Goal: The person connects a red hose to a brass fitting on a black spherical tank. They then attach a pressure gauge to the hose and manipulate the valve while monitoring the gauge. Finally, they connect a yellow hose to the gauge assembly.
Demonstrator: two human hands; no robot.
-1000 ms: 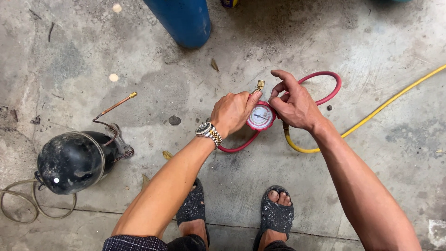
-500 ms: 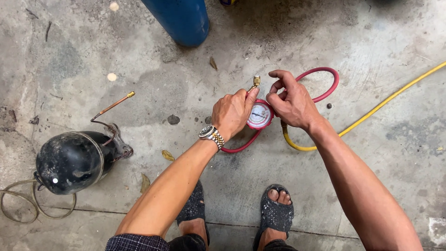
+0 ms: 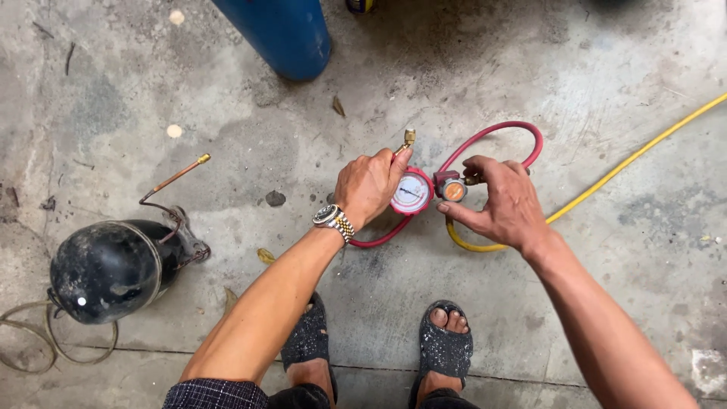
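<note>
Slippage is risked at the gauge (image 3: 411,193), held over the floor's centre by the clenched left hand (image 3: 369,185), should the valve knob (image 3: 453,190) at 3 o'clock, pinched by the right hand (image 3: 503,204), be over-twisted.

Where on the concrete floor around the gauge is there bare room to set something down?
Bare floor lies between the blue cylinder, the black round compressor and the left hand. More sits right of the yellow hose. It is crowded around the round pressure gauge, the red hose and the right hand.
</note>
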